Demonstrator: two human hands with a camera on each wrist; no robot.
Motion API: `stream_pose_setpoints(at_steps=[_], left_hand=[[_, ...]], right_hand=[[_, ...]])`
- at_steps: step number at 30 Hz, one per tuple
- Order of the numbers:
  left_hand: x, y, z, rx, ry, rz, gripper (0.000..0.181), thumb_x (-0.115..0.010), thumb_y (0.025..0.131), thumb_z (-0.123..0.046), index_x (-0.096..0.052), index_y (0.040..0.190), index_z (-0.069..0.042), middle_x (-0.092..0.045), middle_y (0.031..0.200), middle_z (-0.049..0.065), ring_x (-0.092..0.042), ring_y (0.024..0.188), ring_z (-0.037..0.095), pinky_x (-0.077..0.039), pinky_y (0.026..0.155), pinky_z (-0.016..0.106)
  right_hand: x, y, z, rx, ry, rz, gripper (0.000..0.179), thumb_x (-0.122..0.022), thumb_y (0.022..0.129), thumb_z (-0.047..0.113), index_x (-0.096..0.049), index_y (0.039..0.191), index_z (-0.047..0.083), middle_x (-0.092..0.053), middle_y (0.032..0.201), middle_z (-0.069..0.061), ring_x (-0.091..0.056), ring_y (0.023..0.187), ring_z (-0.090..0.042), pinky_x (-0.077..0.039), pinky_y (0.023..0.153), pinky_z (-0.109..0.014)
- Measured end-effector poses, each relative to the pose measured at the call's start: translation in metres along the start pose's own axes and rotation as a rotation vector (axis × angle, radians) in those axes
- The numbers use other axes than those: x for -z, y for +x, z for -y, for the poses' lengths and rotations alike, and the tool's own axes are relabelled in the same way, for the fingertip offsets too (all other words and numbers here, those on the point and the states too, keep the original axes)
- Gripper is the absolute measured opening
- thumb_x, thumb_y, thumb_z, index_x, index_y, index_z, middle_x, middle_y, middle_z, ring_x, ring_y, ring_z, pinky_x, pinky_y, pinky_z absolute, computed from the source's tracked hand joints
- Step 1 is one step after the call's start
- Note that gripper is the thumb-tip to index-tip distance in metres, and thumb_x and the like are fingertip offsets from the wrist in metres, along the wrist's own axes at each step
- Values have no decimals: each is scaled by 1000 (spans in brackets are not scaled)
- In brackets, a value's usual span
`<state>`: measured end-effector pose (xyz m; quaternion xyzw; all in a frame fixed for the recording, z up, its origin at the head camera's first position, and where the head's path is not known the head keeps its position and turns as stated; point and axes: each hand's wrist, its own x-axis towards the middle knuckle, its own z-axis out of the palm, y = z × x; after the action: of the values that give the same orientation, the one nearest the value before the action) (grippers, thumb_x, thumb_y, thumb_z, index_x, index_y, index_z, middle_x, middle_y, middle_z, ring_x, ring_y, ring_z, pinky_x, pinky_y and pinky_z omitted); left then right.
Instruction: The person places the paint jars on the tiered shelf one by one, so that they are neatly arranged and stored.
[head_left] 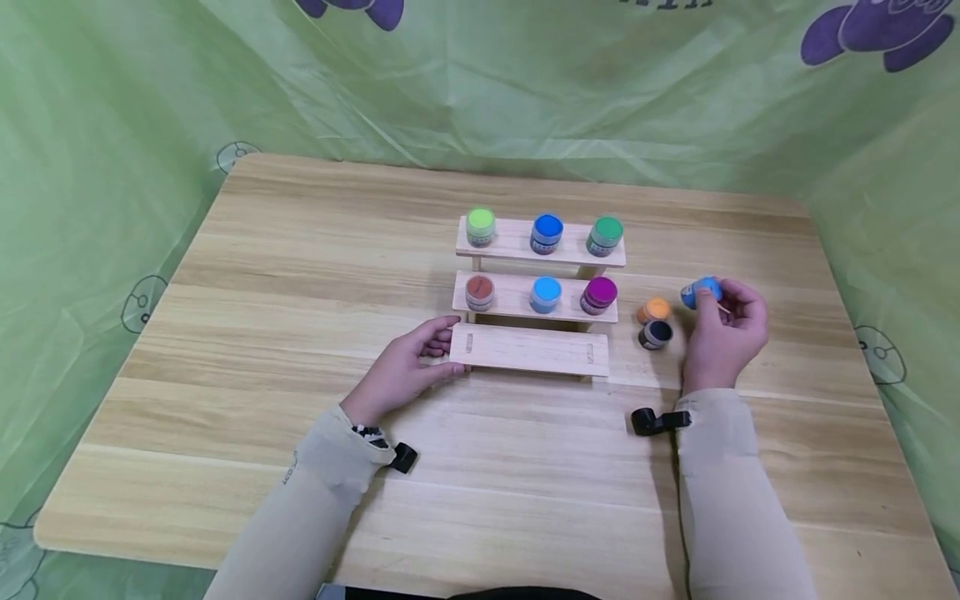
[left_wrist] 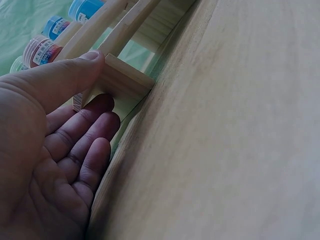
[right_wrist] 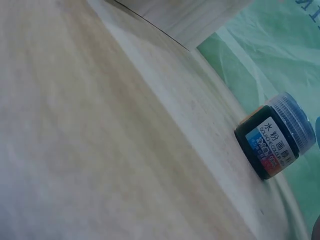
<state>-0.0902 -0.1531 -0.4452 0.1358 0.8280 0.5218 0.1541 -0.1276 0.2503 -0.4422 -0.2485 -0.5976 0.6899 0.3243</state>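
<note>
A three-tier wooden display rack (head_left: 528, 350) stands mid-table. My left hand (head_left: 412, 362) holds the left end of its lowest step, thumb at the front corner and fingers at the back; the left wrist view shows the thumb (left_wrist: 75, 75) against the step's end. My right hand (head_left: 726, 337) pinches a blue gouache paint jar (head_left: 701, 292), tilted, right of the rack. Below and left of it on the table are an orange-lidded jar (head_left: 654, 310) and a black paint jar (head_left: 656, 335). The right wrist view shows the black jar (right_wrist: 267, 140) and its label, with only a sliver of finger.
The top tier carries light green (head_left: 480, 227), dark blue (head_left: 547, 233) and green (head_left: 604, 236) jars. On the middle tier stand brown (head_left: 479, 292), light blue (head_left: 545, 294) and purple (head_left: 598, 295) jars. Green sheeting (head_left: 525, 108) hangs behind the wooden table (head_left: 262, 333).
</note>
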Motion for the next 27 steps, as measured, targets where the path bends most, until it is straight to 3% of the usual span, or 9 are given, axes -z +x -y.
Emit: stream_pose_setpoints(at_steps=[8, 17, 27], left_hand=[[-1, 0, 0, 6, -4, 2, 70, -81, 86, -18, -48, 148, -11, -64, 123, 9, -62, 111, 24, -50, 102, 40], [-1, 0, 1, 5, -8, 2, 70, -81, 86, -19, -48, 148, -11, -64, 122, 9, -62, 110, 24, -50, 102, 40], [0, -1, 0, 5, -4, 0, 69, -81, 87, -19, -49, 147, -12, -64, 122, 9, -62, 111, 24, -50, 102, 40]], right_hand=[[1, -6, 17, 8, 59, 102, 26, -75, 85, -4, -66, 109, 0, -65, 111, -11, -59, 97, -19, -51, 87, -25], [-10, -20, 47, 85, 250, 258, 24, -69, 82, -17, -66, 104, -11, -68, 104, -20, -62, 92, -24, -54, 83, -26], [-17, -37, 70, 123, 285, 352, 28, -69, 81, -20, -63, 108, -14, -68, 107, -24, -61, 96, -28, -53, 85, -28]])
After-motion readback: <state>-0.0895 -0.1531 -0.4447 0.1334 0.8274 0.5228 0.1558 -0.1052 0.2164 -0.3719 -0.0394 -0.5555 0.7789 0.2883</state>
